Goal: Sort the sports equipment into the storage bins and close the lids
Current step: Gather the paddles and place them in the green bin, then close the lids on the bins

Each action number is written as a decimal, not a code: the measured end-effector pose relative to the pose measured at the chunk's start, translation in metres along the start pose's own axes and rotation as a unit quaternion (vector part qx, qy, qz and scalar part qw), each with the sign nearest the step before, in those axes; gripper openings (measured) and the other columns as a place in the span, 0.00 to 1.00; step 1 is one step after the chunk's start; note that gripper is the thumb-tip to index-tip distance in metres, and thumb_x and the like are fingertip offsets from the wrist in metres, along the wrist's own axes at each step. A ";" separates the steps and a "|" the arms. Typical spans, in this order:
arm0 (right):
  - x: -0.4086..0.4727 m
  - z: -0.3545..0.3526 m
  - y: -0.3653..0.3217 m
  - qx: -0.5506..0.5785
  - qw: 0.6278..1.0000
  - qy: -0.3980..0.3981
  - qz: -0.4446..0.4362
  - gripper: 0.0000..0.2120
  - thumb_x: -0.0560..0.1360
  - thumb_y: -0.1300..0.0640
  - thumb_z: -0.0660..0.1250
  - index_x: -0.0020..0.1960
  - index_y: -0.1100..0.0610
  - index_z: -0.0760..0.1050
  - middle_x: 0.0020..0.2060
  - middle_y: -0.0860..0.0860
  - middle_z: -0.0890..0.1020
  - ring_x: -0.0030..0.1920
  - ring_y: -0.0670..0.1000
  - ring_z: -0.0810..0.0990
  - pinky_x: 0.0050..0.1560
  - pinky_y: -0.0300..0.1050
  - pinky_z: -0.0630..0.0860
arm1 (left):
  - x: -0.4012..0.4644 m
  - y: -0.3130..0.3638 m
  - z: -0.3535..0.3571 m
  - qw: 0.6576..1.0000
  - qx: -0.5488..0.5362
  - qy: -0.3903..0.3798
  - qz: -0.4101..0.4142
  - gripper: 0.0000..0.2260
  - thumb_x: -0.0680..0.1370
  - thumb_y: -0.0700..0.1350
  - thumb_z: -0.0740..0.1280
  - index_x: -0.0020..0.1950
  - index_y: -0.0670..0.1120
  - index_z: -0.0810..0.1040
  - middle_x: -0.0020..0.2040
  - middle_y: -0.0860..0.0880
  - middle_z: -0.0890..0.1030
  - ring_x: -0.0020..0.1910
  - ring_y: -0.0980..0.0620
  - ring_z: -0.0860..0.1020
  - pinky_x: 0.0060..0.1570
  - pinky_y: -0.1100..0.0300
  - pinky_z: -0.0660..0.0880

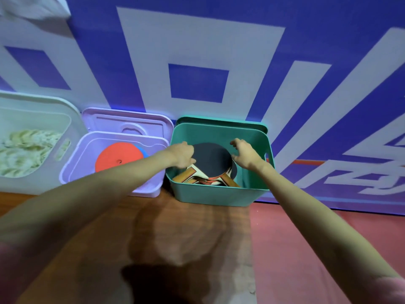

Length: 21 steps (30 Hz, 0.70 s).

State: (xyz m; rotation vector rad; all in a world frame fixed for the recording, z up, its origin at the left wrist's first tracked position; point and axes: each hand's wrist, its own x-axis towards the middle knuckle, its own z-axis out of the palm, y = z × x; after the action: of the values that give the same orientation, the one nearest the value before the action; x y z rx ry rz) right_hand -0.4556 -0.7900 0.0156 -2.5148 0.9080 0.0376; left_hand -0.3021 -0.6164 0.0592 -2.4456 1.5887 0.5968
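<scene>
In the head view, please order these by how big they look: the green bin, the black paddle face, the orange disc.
1. green bin
2. and 3. black paddle face and orange disc look alike; hands and an arm hide part of each, so no ranking.

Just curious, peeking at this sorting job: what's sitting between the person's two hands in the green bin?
In the head view, a black-faced table tennis paddle lies between the left hand and right hand, atop other paddles in the green bin.
</scene>
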 end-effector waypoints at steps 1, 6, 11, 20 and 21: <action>0.002 -0.006 0.000 -0.023 1.000 0.013 -0.015 0.21 0.75 0.63 0.62 0.67 0.64 0.66 0.62 0.63 0.73 0.63 0.61 0.71 0.64 0.51 0.69 | 0.004 -0.002 -0.009 1.000 -0.011 0.024 0.003 0.16 0.81 0.49 0.59 0.60 0.37 0.70 0.60 0.37 0.72 0.60 0.38 0.72 0.57 0.49 0.70; 0.015 -0.038 -0.002 -0.119 0.986 0.111 -0.042 0.18 0.77 0.60 0.60 0.66 0.63 0.67 0.59 0.60 0.73 0.57 0.62 0.74 0.52 0.55 0.75 | 0.029 -0.007 -0.052 0.985 0.017 0.169 0.024 0.13 0.79 0.45 0.60 0.60 0.38 0.70 0.58 0.38 0.74 0.58 0.38 0.73 0.52 0.48 0.71; 0.036 -0.055 -0.001 -0.199 0.969 0.143 -0.022 0.14 0.78 0.61 0.58 0.63 0.61 0.69 0.51 0.58 0.73 0.50 0.61 0.74 0.37 0.50 0.70 | 0.058 -0.008 -0.069 0.961 0.137 0.239 0.036 0.07 0.79 0.41 0.62 0.55 0.41 0.74 0.53 0.42 0.79 0.52 0.41 0.77 0.42 0.52 0.71; 0.052 -0.051 0.000 -0.255 0.954 0.151 -0.049 0.16 0.57 0.75 0.71 0.31 0.61 0.67 0.30 0.57 0.73 0.27 0.57 0.70 0.25 0.40 0.50 | 0.080 -0.005 -0.061 0.947 0.257 0.188 0.040 0.11 0.74 0.33 0.64 0.55 0.42 0.74 0.53 0.45 0.76 0.53 0.44 0.76 0.42 0.56 0.65; 0.053 -0.052 -0.001 -0.251 0.954 0.155 -0.050 0.17 0.56 0.75 0.72 0.30 0.60 0.66 0.30 0.57 0.73 0.26 0.57 0.71 0.25 0.38 0.47 | 0.082 -0.005 -0.062 0.947 0.257 0.188 0.040 0.14 0.72 0.30 0.64 0.56 0.42 0.73 0.54 0.44 0.75 0.54 0.44 0.75 0.43 0.56 0.65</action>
State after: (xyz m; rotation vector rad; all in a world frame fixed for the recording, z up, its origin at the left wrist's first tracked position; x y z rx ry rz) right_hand -0.4202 -0.8440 0.0532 -3.1006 0.9862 -0.1870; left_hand -0.2542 -0.7046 0.0809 -2.1770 1.7038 -0.2760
